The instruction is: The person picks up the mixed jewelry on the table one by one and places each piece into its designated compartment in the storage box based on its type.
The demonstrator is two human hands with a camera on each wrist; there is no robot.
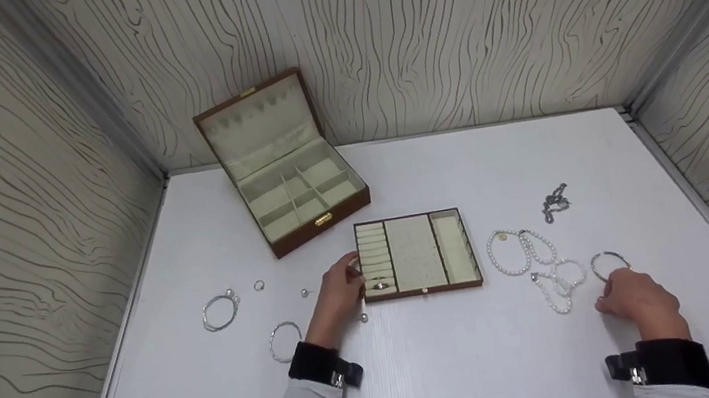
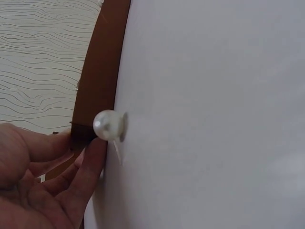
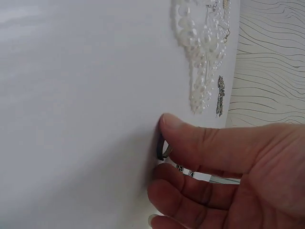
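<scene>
My left hand (image 1: 337, 292) grips the left edge of a brown jewelry tray (image 1: 422, 293). In the left wrist view, thumb and fingers pinch the tray's corner (image 2: 83, 136), with a pearl earring (image 2: 106, 125) on the table close by. A ring (image 1: 381, 285) sits among the tray's padded rolls. At the far right my right hand (image 1: 643, 303) pinches a thin bangle (image 1: 609, 255) by its near side. The right wrist view shows the bangle's dark edge (image 3: 161, 145) between thumb and forefinger; the hand hides part of it.
An open jewelry box (image 1: 285, 233) with divided compartments stands behind. Pearl strands (image 1: 513, 272) and a silver chain (image 1: 555, 203) lie between tray and right hand. Bangles (image 1: 221, 328) (image 1: 273, 348), a small ring (image 1: 259, 285) and a stud earring (image 1: 304, 293) lie left.
</scene>
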